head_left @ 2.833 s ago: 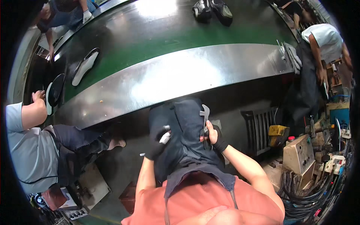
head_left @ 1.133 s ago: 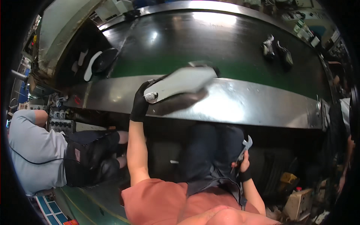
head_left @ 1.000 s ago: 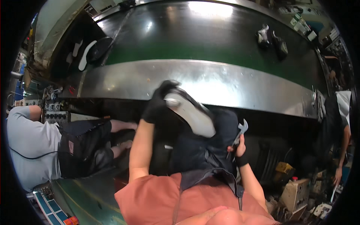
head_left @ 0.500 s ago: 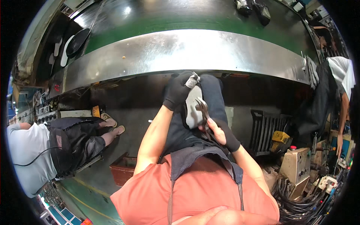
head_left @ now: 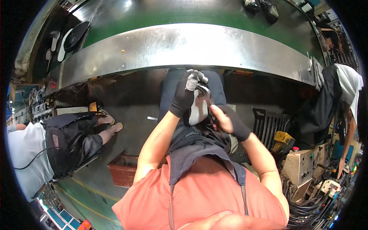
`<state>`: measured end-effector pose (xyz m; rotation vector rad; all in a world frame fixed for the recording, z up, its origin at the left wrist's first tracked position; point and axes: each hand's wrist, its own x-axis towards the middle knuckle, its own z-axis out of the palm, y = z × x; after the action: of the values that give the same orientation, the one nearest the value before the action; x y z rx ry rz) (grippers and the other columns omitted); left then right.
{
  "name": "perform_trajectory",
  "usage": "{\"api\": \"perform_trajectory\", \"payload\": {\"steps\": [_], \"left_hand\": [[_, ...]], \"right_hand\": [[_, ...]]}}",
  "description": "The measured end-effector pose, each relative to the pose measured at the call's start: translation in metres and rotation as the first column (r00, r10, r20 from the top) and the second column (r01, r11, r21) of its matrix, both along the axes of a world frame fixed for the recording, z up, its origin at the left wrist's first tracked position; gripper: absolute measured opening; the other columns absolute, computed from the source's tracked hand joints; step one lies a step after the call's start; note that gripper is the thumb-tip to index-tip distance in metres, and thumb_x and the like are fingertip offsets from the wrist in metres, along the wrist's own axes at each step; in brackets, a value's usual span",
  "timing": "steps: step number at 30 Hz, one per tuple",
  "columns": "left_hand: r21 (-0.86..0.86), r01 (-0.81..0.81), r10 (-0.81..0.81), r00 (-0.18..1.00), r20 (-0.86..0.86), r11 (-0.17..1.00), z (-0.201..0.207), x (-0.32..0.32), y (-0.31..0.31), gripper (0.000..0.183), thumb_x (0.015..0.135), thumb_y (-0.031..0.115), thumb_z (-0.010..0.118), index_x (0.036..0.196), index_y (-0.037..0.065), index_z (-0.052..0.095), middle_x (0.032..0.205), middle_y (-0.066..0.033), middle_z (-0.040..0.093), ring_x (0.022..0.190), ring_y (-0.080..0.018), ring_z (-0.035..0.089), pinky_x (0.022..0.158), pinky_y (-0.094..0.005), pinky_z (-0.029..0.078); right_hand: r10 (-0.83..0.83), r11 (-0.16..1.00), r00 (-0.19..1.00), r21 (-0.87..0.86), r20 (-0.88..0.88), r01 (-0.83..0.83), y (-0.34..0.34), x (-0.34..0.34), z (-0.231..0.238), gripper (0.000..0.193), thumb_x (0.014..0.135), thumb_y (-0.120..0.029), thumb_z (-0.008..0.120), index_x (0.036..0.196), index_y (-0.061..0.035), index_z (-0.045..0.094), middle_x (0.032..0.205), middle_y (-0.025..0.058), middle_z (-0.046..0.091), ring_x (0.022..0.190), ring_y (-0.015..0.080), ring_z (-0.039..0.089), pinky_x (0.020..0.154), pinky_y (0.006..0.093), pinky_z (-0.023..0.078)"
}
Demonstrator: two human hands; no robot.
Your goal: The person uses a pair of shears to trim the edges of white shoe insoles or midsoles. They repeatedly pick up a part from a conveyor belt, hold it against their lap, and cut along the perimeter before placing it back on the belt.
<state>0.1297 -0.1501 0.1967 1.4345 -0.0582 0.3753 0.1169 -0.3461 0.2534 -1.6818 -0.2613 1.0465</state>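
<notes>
A shoe upper on a last, its pale grey underside facing up and its edges dark, rests on my lap. My left hand, in a black fingerless-looking glove with grey tape on the fingers, is closed round the far end of it. Metal pincers are in my right hand, thumb pressed along the handle. The jaws of the pincers are at the far part of the shoe, next to my left fingers. Whether they bite on the material is too blurred to tell.
A metal-edged bench with a green top crosses in front. Dark shoes stand on it at far right; pale insole shapes lie at left. A seated co-worker is at left, near a brown bin. A control box stands right.
The pincers have moved away from me along the shoe and turned, their jaws now beside my left fingers. My left fingers have curled over the shoe's far end.
</notes>
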Motion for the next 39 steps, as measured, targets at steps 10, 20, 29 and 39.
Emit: {"api": "perform_trajectory", "payload": {"steps": [10, 20, 29, 39], "left_hand": [[-0.252, -0.031, -0.01, 0.987, -0.162, 0.967, -0.004, -0.007, 0.02, 0.035, 0.091, 0.029, 0.047, 0.091, -0.001, 0.064, 0.094, -0.0105, 0.065, 0.095, -0.0212, 0.059, 0.093, -0.0346, 0.043], [-0.269, -0.005, -0.042, 0.985, -0.167, 0.963, 0.014, -0.003, 0.009, 0.029, 0.094, 0.018, 0.041, 0.088, -0.001, 0.063, 0.089, -0.0074, 0.063, 0.083, -0.0161, 0.058, 0.08, -0.0296, 0.046], [-0.332, 0.129, -0.17, 0.98, -0.098, 0.934, 0.006, -0.035, 0.029, 0.049, 0.095, 0.039, 0.035, 0.099, -0.001, 0.063, 0.106, -0.0158, 0.063, 0.11, -0.0239, 0.054, 0.102, -0.0372, 0.036], [-0.069, 0.002, -0.011, 0.992, -0.122, 0.998, 0.032, -0.132, -0.022, 0.072, 0.094, 0.06, 0.022, 0.088, 0.002, 0.064, 0.093, -0.0131, 0.065, 0.092, -0.0272, 0.059, 0.092, -0.0386, 0.039]], "right_hand": [[-0.094, 0.988, 0.993, 0.133, 0.076, 0.084, 0.027, -0.024, -0.042, 0.046, 0.103, -0.035, 0.034, 0.115, -0.0012, 0.062, 0.101, 0.0053, 0.066, 0.096, 0.0146, 0.06, 0.086, 0.0269, 0.046], [-0.054, 0.987, 0.964, 0.135, -0.26, 0.092, 0.018, -0.004, -0.032, 0.05, 0.101, -0.045, 0.034, 0.097, -0.0036, 0.061, 0.079, 0.0092, 0.064, 0.067, 0.0164, 0.061, 0.062, 0.0295, 0.049], [-0.063, 0.998, 0.846, 0.054, 0.529, 0.04, 0.028, -0.062, -0.077, 0.022, 0.094, -0.018, 0.046, 0.089, -0.0002, 0.058, 0.075, 0.0207, 0.058, 0.068, 0.0399, 0.056, 0.063, 0.0432, 0.044], [0.445, 0.778, 0.39, -0.132, 0.806, -0.615, -0.085, -0.082, -0.096, 0.031, 0.068, -0.024, 0.064, 0.084, -0.0009, 0.051, 0.107, 0.0226, 0.054, 0.103, 0.0399, 0.056, 0.083, 0.0455, 0.048]]}}
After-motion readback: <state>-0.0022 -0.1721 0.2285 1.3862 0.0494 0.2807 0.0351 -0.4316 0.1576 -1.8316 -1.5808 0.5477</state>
